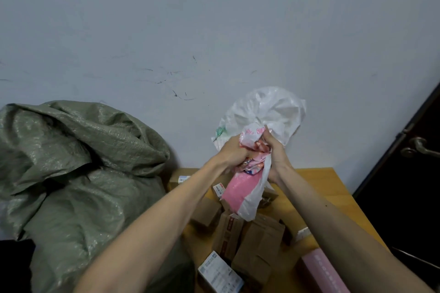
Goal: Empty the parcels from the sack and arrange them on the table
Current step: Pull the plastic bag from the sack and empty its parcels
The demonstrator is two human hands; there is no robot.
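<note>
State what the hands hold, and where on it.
The left hand and right hand both grip the white plastic bag at its bunched middle; the pink parcel shows below the grip.

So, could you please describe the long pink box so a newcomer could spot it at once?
Find the yellow wooden table right of the big green woven sack. At its near right edge, past the brown cardboard parcels, lies the long pink box. It alone is pink and rigid; the other pink thing, a soft pouch, is held in mid-air.

Left hand (234, 150) and right hand (276, 152) grip a pink-and-white plastic parcel (242, 188) above the table (316, 188).
</note>
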